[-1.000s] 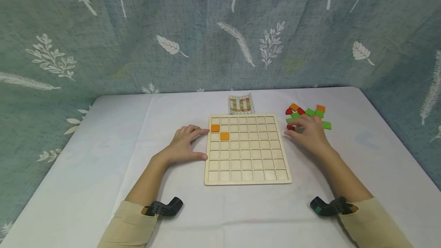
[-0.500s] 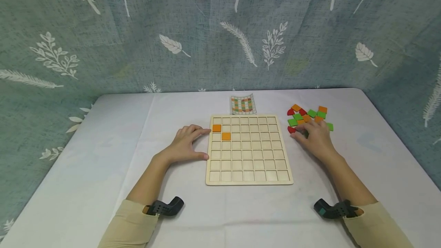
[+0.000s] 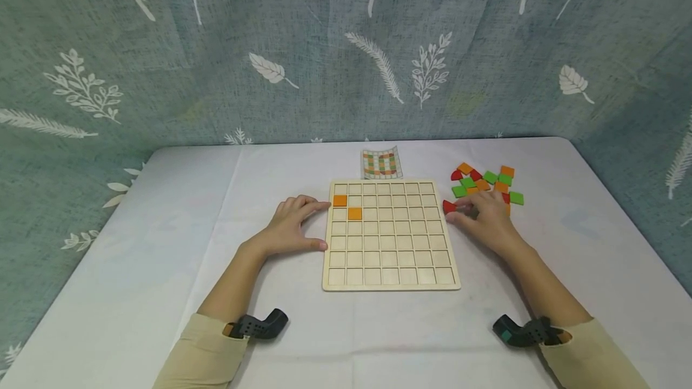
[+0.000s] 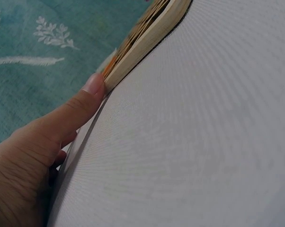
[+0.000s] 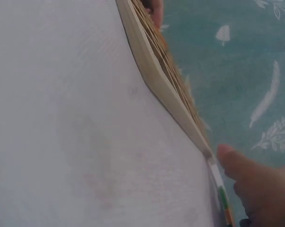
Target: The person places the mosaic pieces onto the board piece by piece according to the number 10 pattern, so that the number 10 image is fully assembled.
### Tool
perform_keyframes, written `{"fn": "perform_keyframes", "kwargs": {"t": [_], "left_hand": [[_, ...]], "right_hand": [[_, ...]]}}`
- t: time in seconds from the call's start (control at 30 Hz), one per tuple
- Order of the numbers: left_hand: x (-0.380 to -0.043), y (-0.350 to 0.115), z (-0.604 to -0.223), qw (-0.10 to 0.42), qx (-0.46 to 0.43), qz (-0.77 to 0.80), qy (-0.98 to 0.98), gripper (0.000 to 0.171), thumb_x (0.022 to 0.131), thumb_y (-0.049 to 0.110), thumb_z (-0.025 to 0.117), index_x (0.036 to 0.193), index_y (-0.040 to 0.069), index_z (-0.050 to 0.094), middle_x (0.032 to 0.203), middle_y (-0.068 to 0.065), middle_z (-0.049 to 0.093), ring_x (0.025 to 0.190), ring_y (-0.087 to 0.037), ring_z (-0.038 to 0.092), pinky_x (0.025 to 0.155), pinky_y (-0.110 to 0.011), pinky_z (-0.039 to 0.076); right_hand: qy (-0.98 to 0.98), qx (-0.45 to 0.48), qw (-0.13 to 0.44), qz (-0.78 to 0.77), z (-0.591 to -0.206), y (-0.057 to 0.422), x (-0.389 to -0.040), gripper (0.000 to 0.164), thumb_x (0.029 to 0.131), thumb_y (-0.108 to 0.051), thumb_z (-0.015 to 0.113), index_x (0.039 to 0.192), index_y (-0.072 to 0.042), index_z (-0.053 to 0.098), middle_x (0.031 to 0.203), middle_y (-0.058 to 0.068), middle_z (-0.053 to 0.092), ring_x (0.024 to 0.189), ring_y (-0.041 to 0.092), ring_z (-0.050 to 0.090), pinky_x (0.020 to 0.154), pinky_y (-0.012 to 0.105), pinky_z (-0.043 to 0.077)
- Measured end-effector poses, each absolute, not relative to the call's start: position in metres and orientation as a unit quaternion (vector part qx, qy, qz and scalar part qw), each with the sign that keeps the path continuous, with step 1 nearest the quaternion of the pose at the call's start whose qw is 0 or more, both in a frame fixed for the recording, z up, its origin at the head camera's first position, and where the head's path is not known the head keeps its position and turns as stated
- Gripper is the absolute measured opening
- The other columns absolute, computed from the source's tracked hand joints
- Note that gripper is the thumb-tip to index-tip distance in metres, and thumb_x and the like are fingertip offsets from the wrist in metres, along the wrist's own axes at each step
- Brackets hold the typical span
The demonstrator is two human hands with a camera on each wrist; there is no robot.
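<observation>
- Red piece (image 3: pixel 449 206), one, curved on one side: at the board's right edge; whether above the rim or just beside it cannot be told. Half a second ago it lay at the heap's near left corner.
- Right hand (image 3: pixel 486 221), one: thumb and fingertips pinching the red piece; shifted toward the board along with it.
- Meaning of the change, as judged: a third piece picked out for the board, not yet seated in any square.
- Board (image 3: pixel 391 287), one, pale wood, gridded: unmoved on the table.
- Orange squares, two, unchanged: one (image 3: pixel 340 200) in the second row from the far side, first column; the other (image 3: pixel 354 214) in the third row, second column.
- Left hand (image 3: pixel 289 227), one: thumb and forefinger spread, both touching the board's left edge, same as before.
- Pattern card (image 3: pixel 381 164), one: just beyond the board's far edge.
- Heap of loose pieces (image 3: pixel 490 177), red, orange and green: beyond the right hand, partly hidden by it.
- Table (image 3: pixel 270 353), one, white-covered: beneath all.
</observation>
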State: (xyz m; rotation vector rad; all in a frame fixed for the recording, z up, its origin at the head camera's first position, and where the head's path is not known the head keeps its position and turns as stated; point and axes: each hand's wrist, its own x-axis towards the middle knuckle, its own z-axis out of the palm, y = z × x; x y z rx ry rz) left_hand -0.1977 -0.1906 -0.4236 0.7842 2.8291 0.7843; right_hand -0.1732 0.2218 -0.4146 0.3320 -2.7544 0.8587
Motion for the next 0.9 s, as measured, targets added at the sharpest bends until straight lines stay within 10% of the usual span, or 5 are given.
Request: {"fn": "perform_keyframes", "kwargs": {"t": [0.17,0.33,0.9], "left_hand": [[-0.198,-0.19,-0.423,0.052,0.257,0.259,0.93,0.085,0.066,0.056,0.079,0.139,0.025,0.047,0.13,-0.004,0.044,0.115,-0.022,0.036,0.096,-0.043,0.025],[-0.197,-0.189,-0.421,0.051,0.258,0.259,0.929,0.085,0.066,0.056,0.079,0.139,0.025,0.047,0.129,-0.005,0.044,0.115,-0.023,0.036,0.096,-0.044,0.025],[-0.198,-0.189,-0.423,0.054,0.254,0.257,0.931,0.087,0.066,0.057,0.078,0.14,0.025,0.046,0.129,-0.004,0.044,0.117,-0.023,0.036,0.096,-0.044,0.026]], "right_hand": [[-0.934,0.135,0.122,0.307,-0.41,0.213,-0.17,0.03,0.075,-0.019,0.08,0.095,0.0,0.068,0.09,0.016,0.062,0.1,0.034,0.041,0.1,0.056,0.026],[-0.934,0.144,0.114,0.305,-0.406,0.203,-0.166,0.029,0.076,-0.022,0.08,0.095,-0.004,0.069,0.087,0.011,0.061,0.096,0.028,0.04,0.078,0.044,0.034],[-0.91,0.225,0.117,0.329,-0.398,0.17,-0.149,0.029,0.072,-0.023,0.083,0.093,-0.008,0.07,0.078,0.001,0.056,0.088,0.017,0.037,0.071,0.032,0.034]]}}
